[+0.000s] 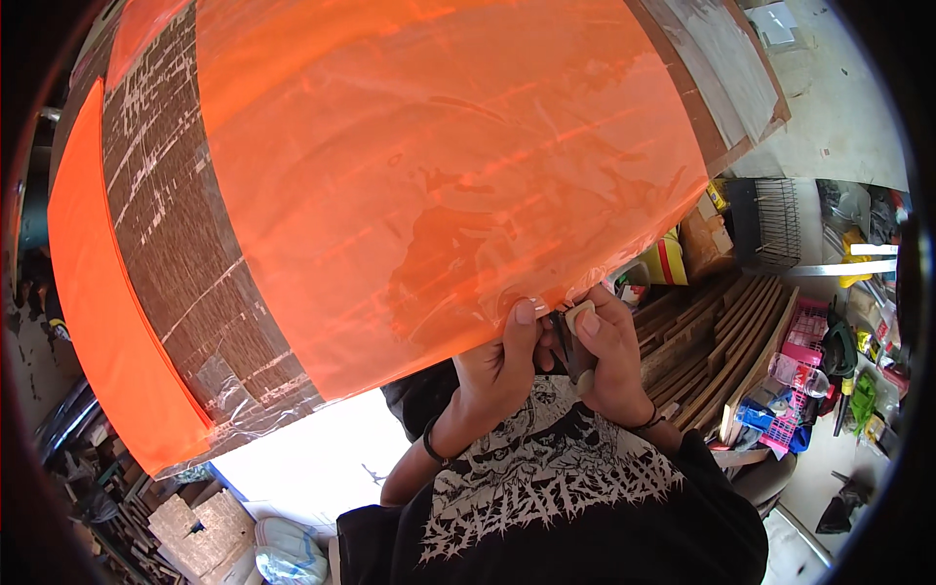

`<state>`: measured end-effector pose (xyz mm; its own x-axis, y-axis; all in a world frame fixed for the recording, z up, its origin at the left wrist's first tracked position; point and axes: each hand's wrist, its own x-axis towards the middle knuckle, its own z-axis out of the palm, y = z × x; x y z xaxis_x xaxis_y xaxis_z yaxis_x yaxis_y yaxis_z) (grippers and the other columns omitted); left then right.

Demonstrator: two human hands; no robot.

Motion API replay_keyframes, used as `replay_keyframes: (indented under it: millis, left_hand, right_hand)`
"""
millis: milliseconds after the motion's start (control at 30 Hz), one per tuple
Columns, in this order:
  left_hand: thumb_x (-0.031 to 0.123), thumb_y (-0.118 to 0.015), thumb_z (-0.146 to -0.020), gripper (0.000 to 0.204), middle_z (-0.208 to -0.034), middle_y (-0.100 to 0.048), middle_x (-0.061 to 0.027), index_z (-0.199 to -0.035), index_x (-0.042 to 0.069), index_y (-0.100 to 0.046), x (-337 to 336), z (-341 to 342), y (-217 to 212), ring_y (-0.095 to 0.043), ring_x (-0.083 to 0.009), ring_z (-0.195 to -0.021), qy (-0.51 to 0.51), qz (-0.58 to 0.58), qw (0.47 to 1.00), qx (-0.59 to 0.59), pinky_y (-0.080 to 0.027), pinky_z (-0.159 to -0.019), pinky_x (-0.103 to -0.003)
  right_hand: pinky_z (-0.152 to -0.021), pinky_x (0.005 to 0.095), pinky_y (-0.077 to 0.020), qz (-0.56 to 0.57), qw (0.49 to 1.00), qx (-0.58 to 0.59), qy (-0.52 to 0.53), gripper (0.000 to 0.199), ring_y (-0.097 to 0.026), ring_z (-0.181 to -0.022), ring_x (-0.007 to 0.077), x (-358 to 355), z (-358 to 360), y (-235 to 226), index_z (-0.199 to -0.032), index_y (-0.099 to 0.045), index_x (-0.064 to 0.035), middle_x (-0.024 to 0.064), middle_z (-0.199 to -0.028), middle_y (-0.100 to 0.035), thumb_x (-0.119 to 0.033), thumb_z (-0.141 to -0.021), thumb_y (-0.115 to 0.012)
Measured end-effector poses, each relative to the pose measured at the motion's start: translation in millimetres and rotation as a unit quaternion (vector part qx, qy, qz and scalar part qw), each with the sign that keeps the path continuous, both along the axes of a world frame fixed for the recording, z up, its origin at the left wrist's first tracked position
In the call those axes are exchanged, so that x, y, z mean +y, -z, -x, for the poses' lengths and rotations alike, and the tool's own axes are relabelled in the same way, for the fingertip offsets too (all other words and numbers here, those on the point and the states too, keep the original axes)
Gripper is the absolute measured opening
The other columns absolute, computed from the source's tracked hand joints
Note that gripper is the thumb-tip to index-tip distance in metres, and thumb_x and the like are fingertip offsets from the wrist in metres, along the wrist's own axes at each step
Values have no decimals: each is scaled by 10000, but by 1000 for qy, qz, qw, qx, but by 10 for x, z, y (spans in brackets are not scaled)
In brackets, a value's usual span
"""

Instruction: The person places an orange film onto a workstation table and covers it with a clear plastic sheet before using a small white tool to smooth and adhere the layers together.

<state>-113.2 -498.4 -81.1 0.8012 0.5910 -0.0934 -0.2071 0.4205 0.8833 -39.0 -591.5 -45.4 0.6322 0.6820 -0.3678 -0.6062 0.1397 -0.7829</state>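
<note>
A large glossy orange plastic sheet lies over a scuffed brown board. At its near edge my left hand pinches the sheet, thumb on top and the other fingers beneath. Close beside it, my right hand is closed round a small dark hand tool with beige parts. The tool's narrow dark end points toward my left fingers at the sheet's edge. Its exact kind is partly hidden by my fingers. The sheet looks wrinkled around both hands.
A separate orange piece lies along the board's left side. Curved wooden strips are stacked at the right, beside a pink basket and a dark wire rack. A white surface and a cardboard-coloured block sit below left.
</note>
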Motion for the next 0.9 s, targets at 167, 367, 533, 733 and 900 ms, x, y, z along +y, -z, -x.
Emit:
replay_keyframes:
  millis: [167, 367, 533, 733, 900]
  left_hand:
    - [167, -414, -1013, 265, -683, -541, -11, -934, -25, -578, 10, 3, -7, -500, -51, -509, 2, -13, 1000, -2, -411, -464, -182]
    - [158, -418, -1012, 252, -684, -542, -12, -962, -27, -581, 3, -8, -12, -505, -52, -528, -1, 11, 1000, -9, -412, -474, -189]
    - [149, -412, -1013, 250, -684, -541, -13, -963, -30, -580, 6, -7, -22, -506, -57, -537, 0, 9, 1000, -15, -413, -484, -192]
    - [149, -411, -1013, 248, -685, -541, -12, -967, -29, -577, -2, -6, -4, -508, -57, -538, -3, -16, 1000, -17, -418, -486, -193]
    - [149, -409, -1013, 247, -678, -540, -10, -958, -26, -576, 1, -2, -8, -509, -54, -531, -1, -12, 1000, -18, -418, -480, -191]
  right_hand:
    - [-637, 280, -480, 4, 1000, -1, 2, 289, -576, -728, 154, 23, 2, 1, -1101, -531, 22, 85, -902, -606, -205, -926, -573]
    - [-639, 280, -481, 5, 1000, 0, 15, 270, -581, -721, 155, 39, 13, -20, -1083, -533, 19, 86, -895, -612, -193, -923, -580]
    - [-638, 283, -484, 16, 999, 14, 25, 257, -586, -720, 156, 39, 20, -14, -1069, -538, 15, 85, -882, -613, -182, -915, -596]
    - [-637, 282, -484, 22, 999, 13, 25, 237, -586, -715, 155, 43, 21, -15, -1054, -543, 16, 83, -867, -613, -172, -918, -591]
    - [-631, 275, -483, 20, 1000, 7, 22, 228, -584, -702, 152, 40, 21, -12, -1050, -545, 14, 79, -861, -610, -167, -919, -590]
